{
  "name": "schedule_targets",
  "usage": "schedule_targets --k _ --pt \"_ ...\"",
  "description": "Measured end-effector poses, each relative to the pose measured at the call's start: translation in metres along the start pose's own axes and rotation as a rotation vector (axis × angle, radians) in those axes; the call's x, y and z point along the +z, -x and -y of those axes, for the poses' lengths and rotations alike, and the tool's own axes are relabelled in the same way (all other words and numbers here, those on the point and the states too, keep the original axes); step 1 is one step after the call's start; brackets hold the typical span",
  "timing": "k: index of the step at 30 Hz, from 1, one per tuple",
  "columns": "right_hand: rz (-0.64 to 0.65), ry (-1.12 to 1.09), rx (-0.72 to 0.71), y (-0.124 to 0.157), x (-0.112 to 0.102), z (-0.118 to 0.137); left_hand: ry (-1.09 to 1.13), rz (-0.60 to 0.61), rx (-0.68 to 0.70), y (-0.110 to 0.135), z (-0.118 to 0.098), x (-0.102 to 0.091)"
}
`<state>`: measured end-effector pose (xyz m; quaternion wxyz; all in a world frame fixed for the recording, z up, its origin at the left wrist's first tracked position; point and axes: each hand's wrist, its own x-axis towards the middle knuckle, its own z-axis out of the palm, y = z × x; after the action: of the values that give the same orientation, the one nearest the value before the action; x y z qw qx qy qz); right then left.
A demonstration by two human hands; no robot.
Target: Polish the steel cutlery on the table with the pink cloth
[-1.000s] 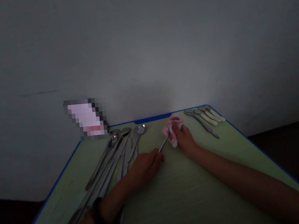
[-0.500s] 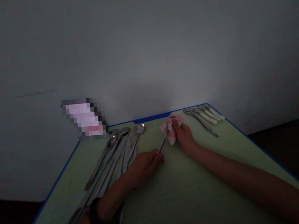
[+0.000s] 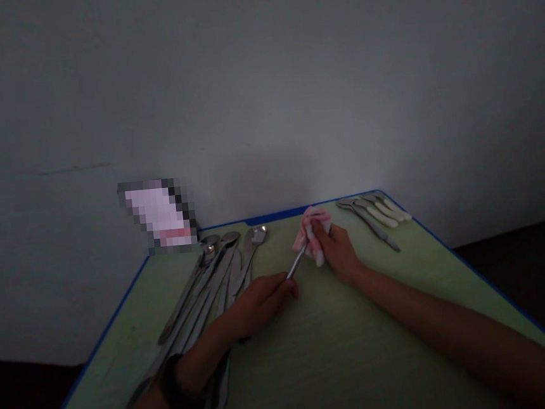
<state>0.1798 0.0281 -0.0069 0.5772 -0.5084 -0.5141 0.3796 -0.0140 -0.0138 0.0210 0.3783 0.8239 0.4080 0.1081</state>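
Observation:
My left hand (image 3: 266,300) is closed around the handle of a piece of metal cutlery (image 3: 297,263). Its far end disappears into a pink and white cloth (image 3: 309,230), so I cannot tell which kind it is. Fingers and thumb of my right hand (image 3: 337,250) pinch the cloth around that end. Beside my left forearm lies a loose pile of long metal cutlery (image 3: 208,293), spoons and knives among it, partly hidden by the arm. Past my right hand, several spoons (image 3: 368,212) lie in a group, some with white handles.
The green table (image 3: 337,351) has a blue edge and stands against a grey wall (image 3: 262,91). A phone-like device (image 3: 158,211), blurred out, leans on the wall at the back left corner.
The cloth has shifted and bunched a little differently around the cutlery in my right hand. Both hands stay in nearly the same place. The view has turned slightly.

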Motion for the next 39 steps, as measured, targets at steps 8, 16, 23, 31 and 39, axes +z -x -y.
schedule_targets --k 8,16,23,31,39 --pt "0.052 -0.237 0.180 0.003 0.009 -0.003 -0.022 -0.019 -0.024 -0.002 -0.003 -0.001" --pt "-0.070 -0.174 0.100 -0.011 -0.001 0.002 0.063 0.025 -0.029 -0.001 -0.001 -0.003" --pt "0.063 -0.243 0.086 -0.011 0.000 -0.005 0.246 -0.102 -0.019 -0.004 0.009 0.004" --pt "0.110 -0.054 0.044 -0.008 -0.002 -0.003 0.007 -0.097 -0.057 -0.004 0.000 0.006" --pt "0.109 -0.067 0.029 -0.006 -0.002 -0.001 0.008 -0.162 -0.023 -0.004 -0.003 0.006"
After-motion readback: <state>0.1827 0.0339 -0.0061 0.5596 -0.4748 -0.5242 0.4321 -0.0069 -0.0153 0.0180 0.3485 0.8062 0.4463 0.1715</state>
